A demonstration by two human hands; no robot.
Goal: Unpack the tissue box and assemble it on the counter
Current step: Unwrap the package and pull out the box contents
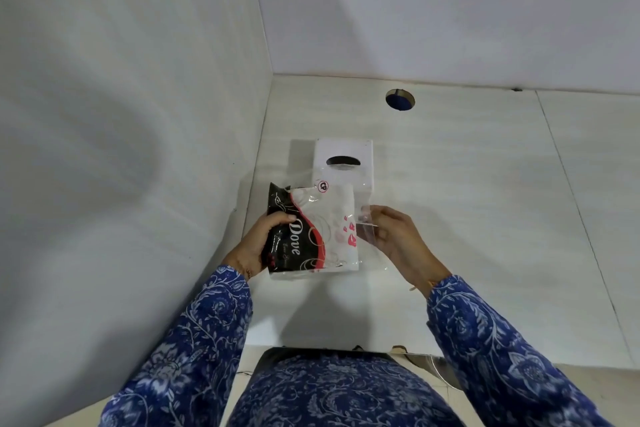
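A tissue pack (pixel 320 230) in clear plastic, printed black, red and white with the word "Dove", is held above the white counter (pixel 485 201). My left hand (pixel 258 243) grips its black left side. My right hand (pixel 391 232) pinches the clear plastic flap (pixel 365 218) at the pack's right edge. Behind the pack a white tissue box (pixel 343 156) stands on the counter, with a dark oval slot (pixel 343 161) in its top. The pack hides the box's near part.
White tiled walls close in at the left (pixel 121 149) and the back (pixel 450 10), meeting in a corner. A round hole (pixel 400 99) is cut in the counter behind the box. The counter's front edge (pixel 329 347) runs just before my body.
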